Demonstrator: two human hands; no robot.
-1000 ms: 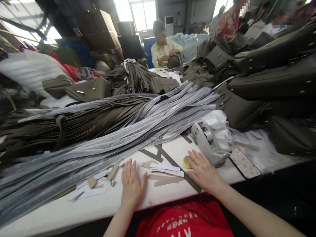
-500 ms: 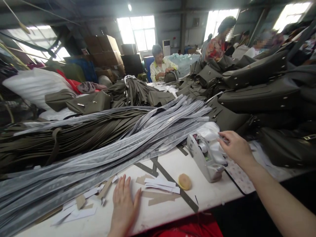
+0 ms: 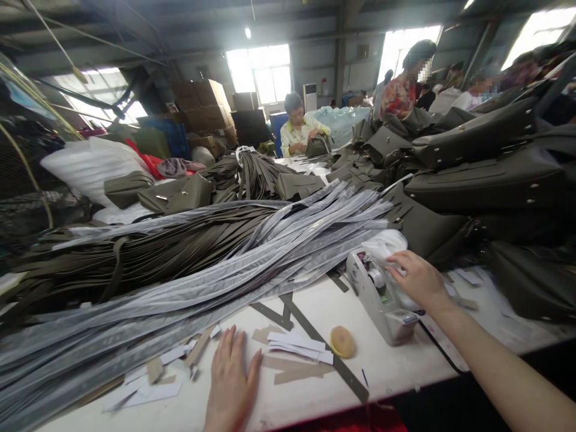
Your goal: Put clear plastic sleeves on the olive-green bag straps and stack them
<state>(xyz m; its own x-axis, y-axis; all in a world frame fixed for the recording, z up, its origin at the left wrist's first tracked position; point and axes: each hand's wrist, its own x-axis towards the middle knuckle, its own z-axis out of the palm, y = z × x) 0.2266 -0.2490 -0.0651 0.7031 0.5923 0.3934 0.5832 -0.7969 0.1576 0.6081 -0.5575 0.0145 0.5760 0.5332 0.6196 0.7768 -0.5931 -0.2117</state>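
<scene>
My left hand [image 3: 231, 381] lies flat and open on the white table [image 3: 405, 360], fingers stretched beside paper and card scraps [image 3: 294, 348]. My right hand [image 3: 416, 279] rests on top of a grey tape dispenser [image 3: 380, 300], fingers curled over its roll end; whether they pinch tape I cannot make out. A small round tan pad [image 3: 342, 341] sits on the table between my hands. A dark strap [image 3: 324, 348] lies flat across the table in front of the dispenser.
A long heap of olive straps [image 3: 148, 252] and clear-wrapped strips [image 3: 225, 282] fills the left. Olive bags [image 3: 486, 174] are stacked at right. Other people sit at the far end, one [image 3: 299, 126] handling a bag. A white sack [image 3: 90, 165] lies at back left.
My right hand left the table by the round pad, rose to the white material behind the tape dispenser, then settled on the dispenser's top. My left hand stayed flat. The camera tilted up.
</scene>
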